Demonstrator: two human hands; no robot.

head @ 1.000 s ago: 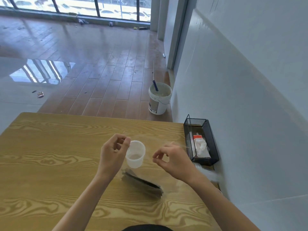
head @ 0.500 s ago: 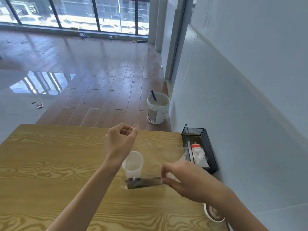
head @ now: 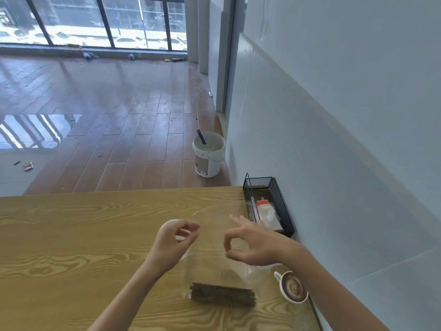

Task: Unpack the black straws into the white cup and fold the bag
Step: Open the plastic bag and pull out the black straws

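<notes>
A clear plastic bag (head: 214, 266) hangs between my hands above the wooden table (head: 71, 235). A bundle of black straws (head: 222, 295) lies across the bag's bottom, near the table's front edge. My left hand (head: 174, 242) pinches the bag's upper left edge with thumb and forefinger. The thumb and forefinger of my right hand (head: 253, 242) pinch the upper right edge, and its other fingers are spread. The white cup (head: 170, 222) stands behind my left hand, mostly hidden by it.
A small cup with a brown swirl (head: 294, 286) sits by the table's right edge, close to my right forearm. A black mesh tray (head: 285, 211) with packets lies against the wall. A white bucket (head: 208, 156) stands on the floor beyond the table.
The bag with the straws has come nearer to me, and its bundle now shows in front of the cup. Both hands sit lower and closer together at its top.
</notes>
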